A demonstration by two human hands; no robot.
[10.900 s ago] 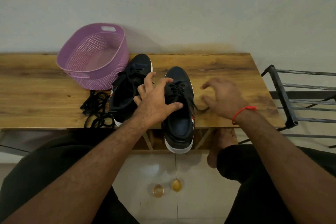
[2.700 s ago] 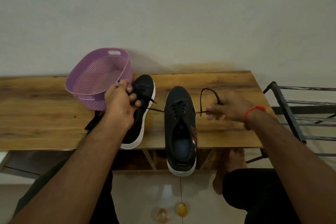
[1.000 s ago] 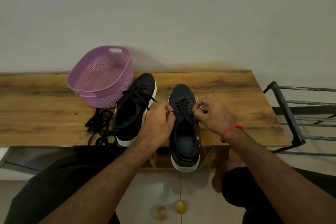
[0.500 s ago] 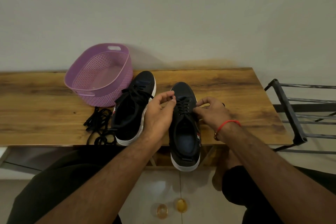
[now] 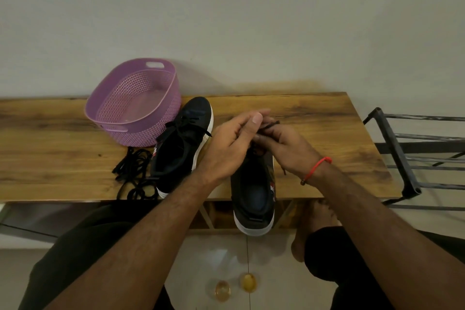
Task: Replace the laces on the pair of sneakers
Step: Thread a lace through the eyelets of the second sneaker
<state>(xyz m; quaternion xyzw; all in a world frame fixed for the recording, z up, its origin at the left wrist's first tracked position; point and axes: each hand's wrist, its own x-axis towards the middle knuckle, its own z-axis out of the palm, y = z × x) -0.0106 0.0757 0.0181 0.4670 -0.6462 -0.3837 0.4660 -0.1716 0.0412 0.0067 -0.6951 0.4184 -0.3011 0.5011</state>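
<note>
Two black sneakers with white soles stand on the wooden bench [image 5: 327, 138]. The left sneaker [image 5: 183, 143] is laced and lies beside the basket. The right sneaker [image 5: 254, 194] hangs its heel over the bench's front edge. Both hands meet over its toe half and hide it. My left hand [image 5: 231, 143] and my right hand [image 5: 281, 143] pinch the black lace [image 5: 270, 125] of this sneaker, whose end sticks out between the fingers. A loose bundle of black laces [image 5: 133, 173] lies left of the left sneaker.
A purple perforated plastic basket [image 5: 136, 100] stands at the back of the bench, touching the left sneaker's toe. A black metal rack [image 5: 402, 156] stands to the right of the bench. A plain wall runs behind. My knees sit below the front edge.
My hands have closed together above the right sneaker's eyelets and lifted the lace ends. Earlier they were apart, drawing the lace out sideways. The sneakers have stayed where they were.
</note>
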